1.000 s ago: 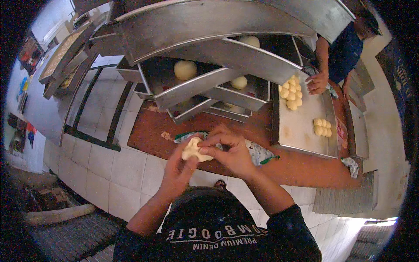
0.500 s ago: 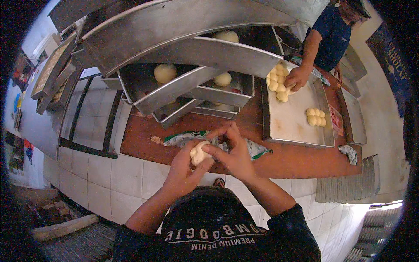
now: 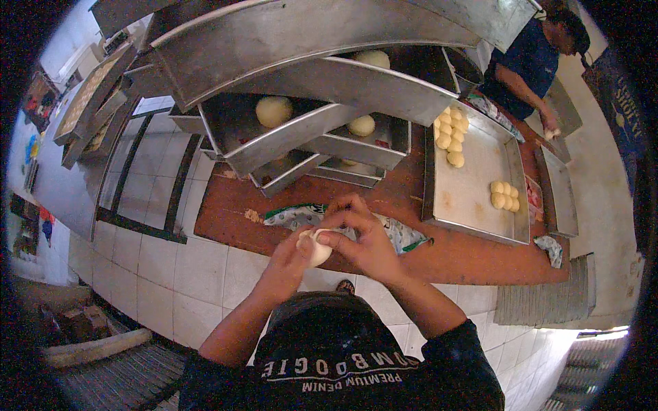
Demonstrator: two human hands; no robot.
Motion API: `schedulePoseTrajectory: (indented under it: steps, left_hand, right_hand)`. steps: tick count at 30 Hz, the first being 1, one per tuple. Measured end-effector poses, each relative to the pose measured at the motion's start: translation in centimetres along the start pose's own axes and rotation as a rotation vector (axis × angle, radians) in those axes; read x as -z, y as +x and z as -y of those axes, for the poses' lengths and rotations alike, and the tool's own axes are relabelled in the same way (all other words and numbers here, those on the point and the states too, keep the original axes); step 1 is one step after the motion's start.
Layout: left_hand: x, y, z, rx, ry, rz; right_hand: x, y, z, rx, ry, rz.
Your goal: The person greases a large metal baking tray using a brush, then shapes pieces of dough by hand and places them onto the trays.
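Note:
A pale, rounded piece of dough [image 3: 319, 256] is held between both hands, above the near edge of the reddish-brown table [image 3: 466, 262]. My left hand [image 3: 286, 264] curls around its left side. The fingers and thumb of my right hand [image 3: 360, 236] pinch its upper right edge. Behind my hands lies a crumpled white and green plastic package [image 3: 404, 238] on the table. To the right, a large metal tray [image 3: 473, 205] holds a cluster of small dough balls [image 3: 450, 133] on its left side and a smaller cluster [image 3: 504, 196] near its right wall.
Stacked metal trays [image 3: 274, 147] rise at the table's back, some with larger dough balls [image 3: 274, 111] inside. A co-worker [image 3: 524, 68] stands at the far right, one hand [image 3: 550, 128] past the tray's edge. A dark metal frame [image 3: 147, 171] stands at left on white floor tiles.
The co-worker's hand has left the dough balls in the tray and moved right. My hands have turned the dough slightly while still holding it. The view has shifted a little.

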State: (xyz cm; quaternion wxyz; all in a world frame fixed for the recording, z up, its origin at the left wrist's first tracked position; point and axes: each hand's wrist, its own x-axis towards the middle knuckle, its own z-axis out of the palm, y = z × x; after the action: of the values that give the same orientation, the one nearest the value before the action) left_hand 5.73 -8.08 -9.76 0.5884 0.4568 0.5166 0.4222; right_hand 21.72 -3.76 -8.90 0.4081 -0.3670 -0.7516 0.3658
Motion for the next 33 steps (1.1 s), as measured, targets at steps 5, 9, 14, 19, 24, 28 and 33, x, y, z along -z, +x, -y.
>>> schedulePoseTrajectory:
  steps: [5, 9, 14, 19, 24, 28, 33]
  left_hand:
    - [-0.5, 0.6, -1.3, 0.145, -0.146, -0.059]
    - [0.9, 1.1, -0.2, -0.033, -0.210, 0.091]
    - [0.5, 1.0, 2.8, -0.139, 0.157, 0.130]
    - [0.0, 1.0, 0.1, 0.016, -0.050, -0.059]
    - [2.7, 0.9, -2.9, 0.238, 0.282, 0.208]
    - [1.8, 2.3, -1.6, 0.074, -0.274, 0.421]
    - [2.1, 3.1, -1.2, -0.072, -0.997, 0.463]
  right_hand:
    - [-0.7, -0.3, -0.6, -0.369, 0.476, -0.033]
    - [-0.3, -0.2, 1.6, 0.175, -0.262, -0.035]
    - [-0.5, -0.1, 0.7, -0.250, 0.303, 0.001]
    - [-1.6, -1.2, -0.5, -0.117, 0.027, -0.020]
    - [-1.3, -2.1, 1.9, 0.331, -0.356, -0.010]
    - [-2.4, -3.1, 2.2, 0.168, -0.083, 0.151]
    - [-1.7, -2.6, 2.4, -0.408, 0.516, 0.210]
